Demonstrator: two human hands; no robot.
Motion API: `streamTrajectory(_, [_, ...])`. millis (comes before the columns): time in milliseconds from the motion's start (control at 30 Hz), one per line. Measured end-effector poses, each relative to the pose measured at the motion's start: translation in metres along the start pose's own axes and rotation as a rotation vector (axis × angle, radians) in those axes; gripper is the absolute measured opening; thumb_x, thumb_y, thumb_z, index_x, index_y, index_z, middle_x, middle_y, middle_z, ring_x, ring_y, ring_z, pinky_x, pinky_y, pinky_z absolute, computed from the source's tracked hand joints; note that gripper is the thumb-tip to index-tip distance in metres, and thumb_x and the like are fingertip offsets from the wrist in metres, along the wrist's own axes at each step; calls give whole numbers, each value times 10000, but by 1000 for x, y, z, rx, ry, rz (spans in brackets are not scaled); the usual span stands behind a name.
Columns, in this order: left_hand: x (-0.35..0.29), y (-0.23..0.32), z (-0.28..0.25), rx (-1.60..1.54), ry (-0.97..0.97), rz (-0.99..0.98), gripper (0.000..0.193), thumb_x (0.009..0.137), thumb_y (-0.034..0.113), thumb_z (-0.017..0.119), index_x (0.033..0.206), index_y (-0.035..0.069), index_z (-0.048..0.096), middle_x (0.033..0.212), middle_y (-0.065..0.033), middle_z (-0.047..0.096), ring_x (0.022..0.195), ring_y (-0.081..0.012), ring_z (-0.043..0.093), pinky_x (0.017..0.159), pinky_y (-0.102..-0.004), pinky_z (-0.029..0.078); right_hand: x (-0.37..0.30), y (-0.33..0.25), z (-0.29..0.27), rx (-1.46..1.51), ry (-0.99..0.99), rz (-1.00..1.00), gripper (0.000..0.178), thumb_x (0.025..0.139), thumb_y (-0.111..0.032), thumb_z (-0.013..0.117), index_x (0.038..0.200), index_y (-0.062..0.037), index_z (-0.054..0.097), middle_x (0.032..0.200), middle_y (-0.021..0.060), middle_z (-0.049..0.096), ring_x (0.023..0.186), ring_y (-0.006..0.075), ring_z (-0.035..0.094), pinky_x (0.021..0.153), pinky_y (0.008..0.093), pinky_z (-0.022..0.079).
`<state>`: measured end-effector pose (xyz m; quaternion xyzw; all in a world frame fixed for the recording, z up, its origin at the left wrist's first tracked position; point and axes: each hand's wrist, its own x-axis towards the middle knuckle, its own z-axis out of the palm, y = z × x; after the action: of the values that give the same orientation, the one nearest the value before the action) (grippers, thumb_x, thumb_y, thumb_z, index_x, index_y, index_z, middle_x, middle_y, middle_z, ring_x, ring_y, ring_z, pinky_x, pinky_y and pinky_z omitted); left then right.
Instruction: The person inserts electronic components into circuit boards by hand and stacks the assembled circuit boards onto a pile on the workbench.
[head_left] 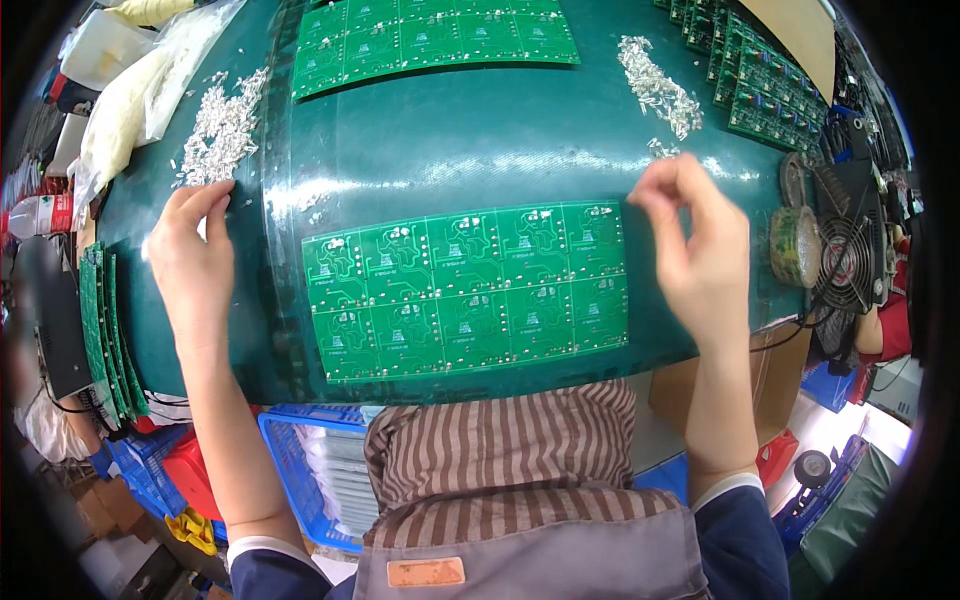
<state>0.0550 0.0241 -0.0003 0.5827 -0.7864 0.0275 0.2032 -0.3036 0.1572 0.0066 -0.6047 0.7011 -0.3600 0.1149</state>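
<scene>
A green circuit board panel (470, 290), divided into several repeated sections, lies flat on the table between my hands. At the near edge of a left pile of tiny clear-and-silver parts (222, 130), my left hand (195, 260) has its thumb and forefinger drawn together in a pinch. Whatever is between those fingertips is too small to make out. My right hand (700, 245) is held beside the panel's upper right corner, thumb and forefinger also pinched. Its fingertips are just below a second pile of similar parts (660, 90), and any part held there cannot be made out.
Another green panel (440, 40) lies at the far side of the green table mat (450, 130). Populated boards (770, 100) stand stacked at far right, near a tape roll (795, 245) and a fan (847, 262). Upright boards (108, 335) line the left edge. A blue basket (285, 470) sits below.
</scene>
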Motion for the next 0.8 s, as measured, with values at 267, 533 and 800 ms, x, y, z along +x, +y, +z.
streamTrajectory(267, [-8, 19, -1, -61, 95, 36, 159, 900, 47, 660, 1038, 25, 734, 947, -131, 715, 841, -279, 697, 787, -343, 521, -38, -52, 38, 284, -117, -173, 119, 818, 35, 711, 911, -38, 695, 870, 87, 696, 805, 258, 658, 701, 348, 527])
streamTrajectory(533, [-63, 85, -21, -497, -94, 113, 144, 776, 29, 784, 910, 69, 753, 846, -73, 732, 788, -224, 698, 767, -335, 517, -43, -60, 53, 202, -73, -155, 122, 816, 51, 727, 903, -33, 739, 837, 86, 716, 759, 215, 658, 700, 309, 513])
streamTrajectory(800, [-83, 104, -7, -476, -80, 280, 170, 792, 38, 750, 946, 91, 703, 856, -16, 652, 788, -199, 615, 805, -360, 409, -46, -54, 56, 168, -89, -180, 112, 813, 55, 708, 874, -23, 655, 885, 87, 692, 813, 217, 630, 688, 305, 503])
